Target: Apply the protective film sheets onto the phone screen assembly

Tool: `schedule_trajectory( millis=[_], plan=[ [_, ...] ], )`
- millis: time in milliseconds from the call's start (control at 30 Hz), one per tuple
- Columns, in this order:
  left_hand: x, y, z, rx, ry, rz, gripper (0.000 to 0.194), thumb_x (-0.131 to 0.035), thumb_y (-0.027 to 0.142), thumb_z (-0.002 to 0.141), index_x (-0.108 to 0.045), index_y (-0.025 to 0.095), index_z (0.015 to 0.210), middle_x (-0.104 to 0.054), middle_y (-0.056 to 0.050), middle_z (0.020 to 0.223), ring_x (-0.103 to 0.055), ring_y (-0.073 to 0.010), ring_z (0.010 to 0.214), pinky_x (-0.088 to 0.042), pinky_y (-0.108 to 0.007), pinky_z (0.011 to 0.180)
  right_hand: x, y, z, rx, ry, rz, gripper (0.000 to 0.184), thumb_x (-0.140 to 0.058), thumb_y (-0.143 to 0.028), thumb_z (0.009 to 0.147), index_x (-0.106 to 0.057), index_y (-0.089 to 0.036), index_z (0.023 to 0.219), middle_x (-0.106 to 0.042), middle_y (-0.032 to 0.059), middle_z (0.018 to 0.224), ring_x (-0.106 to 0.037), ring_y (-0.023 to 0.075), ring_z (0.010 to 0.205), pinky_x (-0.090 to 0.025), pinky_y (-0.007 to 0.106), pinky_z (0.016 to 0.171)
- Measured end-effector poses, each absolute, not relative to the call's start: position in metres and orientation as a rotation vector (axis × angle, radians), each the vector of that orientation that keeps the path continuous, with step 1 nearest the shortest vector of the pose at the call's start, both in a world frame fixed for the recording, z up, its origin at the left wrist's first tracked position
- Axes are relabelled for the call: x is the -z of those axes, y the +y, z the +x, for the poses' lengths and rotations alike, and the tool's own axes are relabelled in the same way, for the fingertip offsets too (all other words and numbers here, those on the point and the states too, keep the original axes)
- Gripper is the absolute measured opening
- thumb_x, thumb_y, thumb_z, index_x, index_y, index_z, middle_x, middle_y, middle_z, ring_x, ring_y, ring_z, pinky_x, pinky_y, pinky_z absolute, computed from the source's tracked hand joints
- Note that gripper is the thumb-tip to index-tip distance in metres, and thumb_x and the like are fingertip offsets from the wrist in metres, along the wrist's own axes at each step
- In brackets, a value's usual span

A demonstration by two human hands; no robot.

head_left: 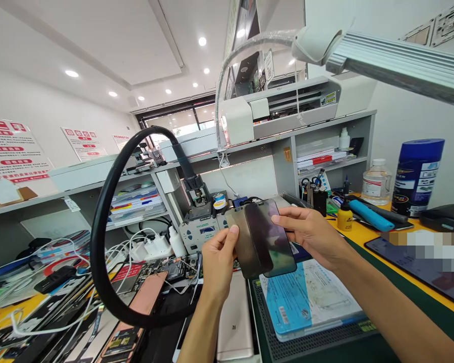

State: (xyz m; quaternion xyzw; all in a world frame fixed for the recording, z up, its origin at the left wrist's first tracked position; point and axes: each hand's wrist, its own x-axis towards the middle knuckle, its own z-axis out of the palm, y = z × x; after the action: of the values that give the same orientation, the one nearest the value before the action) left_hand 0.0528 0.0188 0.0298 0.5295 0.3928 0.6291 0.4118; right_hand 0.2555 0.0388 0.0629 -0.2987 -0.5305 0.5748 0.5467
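- Grey shelving [370, 136] backs a cluttered yellow worktop [359, 233]; pixelation hides part of a flat black device [401, 269].
- Above the worktop, a thin, smoky, translucent rectangular sheet [243, 249] overlaps a purplish-grey, round-cornered translucent sheet [283, 247], darkening the overlap.
- The left hand [220, 259] pinches the smoky sheet, the right hand [314, 234] the purplish one; some fingers are hidden behind.

A blue can [416, 181] stands beside a clear bottle [376, 184].

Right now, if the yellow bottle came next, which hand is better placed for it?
Probably the right hand: it looks nearer the yellow bottle, which stands on that side. The left hand is farther away. Both are busy holding dark see-through panels.
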Motion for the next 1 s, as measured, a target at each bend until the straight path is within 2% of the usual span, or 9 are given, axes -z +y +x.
schedule_trajectory(
  millis=[167, 267, 367, 567, 733, 833, 1000],
  plan=[
    [-0.030, 0.019, 0.053, -1.650, 1.122, 1.423, 0.042, -0.065, 0.053, 0.088, -0.057, 0.018, 0.067, -0.038, 0.004, 0.063, -0.033, -0.0123, 0.061, -0.028, -0.025, 0.055, -0.060, 0.040, 0.255, -1.145, -1.321, -0.800, 0.033, -0.081, -0.046, 0.076, -0.079, -0.015, 0.088, -0.073, 0.0087, 0.083, -0.069, 0.0228, 0.072, -0.058, 0.035, 0.061],
    [-0.031, 0.019, 0.055, -1.718, 1.251, 1.486, 0.043, -0.063, 0.052, 0.090, -0.055, 0.018, 0.064, -0.033, 0.005, 0.061, -0.028, -0.0123, 0.060, -0.023, -0.027, 0.055, -0.056, 0.038, 0.250, -0.820, -1.320, -0.885, 0.031, -0.076, -0.045, 0.081, -0.079, -0.016, 0.089, -0.073, 0.0074, 0.080, -0.066, 0.0215, 0.068, -0.055, 0.032, 0.057],
    [-0.030, 0.017, 0.062, -1.750, 1.340, 1.548, 0.044, -0.060, 0.050, 0.092, -0.050, 0.019, 0.062, -0.031, 0.005, 0.061, -0.028, -0.0126, 0.060, -0.023, -0.028, 0.055, -0.050, 0.034, 0.240, -0.470, -1.346, -0.918, 0.022, -0.070, -0.036, 0.084, -0.078, -0.017, 0.090, -0.073, 0.0069, 0.083, -0.066, 0.0213, 0.070, -0.054, 0.033, 0.062],
    [-0.022, 0.010, 0.080, -1.783, 1.428, 1.623, 0.034, -0.055, 0.044, 0.096, -0.064, 0.018, 0.076, -0.043, 0.004, 0.065, -0.034, -0.0132, 0.062, -0.027, -0.027, 0.058, -0.031, 0.034, 0.212, 0.003, -1.459, -0.888, 0.020, -0.057, -0.023, 0.089, -0.075, -0.015, 0.089, -0.073, 0.0095, 0.085, -0.068, 0.0237, 0.076, -0.056, 0.037, 0.071],
    [-0.018, 0.006, 0.090, -1.763, 1.371, 1.615, 0.028, -0.055, 0.039, 0.097, -0.071, 0.018, 0.089, -0.055, 0.003, 0.067, -0.042, -0.0135, 0.062, -0.033, -0.026, 0.061, -0.020, 0.033, 0.196, 0.183, -1.531, -0.857, 0.024, -0.054, -0.017, 0.094, -0.076, -0.010, 0.101, -0.077, 0.0144, 0.101, -0.073, 0.0260, 0.091, -0.059, 0.039, 0.084],
    [-0.020, 0.006, 0.092, -1.749, 1.276, 1.561, 0.027, -0.056, 0.037, 0.097, -0.072, 0.018, 0.087, -0.058, 0.003, 0.069, -0.046, -0.0139, 0.067, -0.036, -0.025, 0.064, -0.018, 0.029, 0.193, 0.231, -1.577, -0.859, 0.026, -0.055, -0.017, 0.096, -0.076, -0.008, 0.108, -0.077, 0.0154, 0.108, -0.073, 0.0272, 0.097, -0.059, 0.040, 0.089],
    [-0.021, 0.010, 0.088, -1.695, 1.095, 1.389, 0.027, -0.061, 0.039, 0.094, -0.071, 0.016, 0.084, -0.056, 0.003, 0.070, -0.044, -0.0127, 0.068, -0.038, -0.022, 0.063, -0.022, 0.022, 0.194, 0.256, -1.657, -0.885, 0.029, -0.055, -0.021, 0.099, -0.076, -0.009, 0.114, -0.075, 0.0153, 0.116, -0.069, 0.0302, 0.104, -0.058, 0.045, 0.091]
  ],
)
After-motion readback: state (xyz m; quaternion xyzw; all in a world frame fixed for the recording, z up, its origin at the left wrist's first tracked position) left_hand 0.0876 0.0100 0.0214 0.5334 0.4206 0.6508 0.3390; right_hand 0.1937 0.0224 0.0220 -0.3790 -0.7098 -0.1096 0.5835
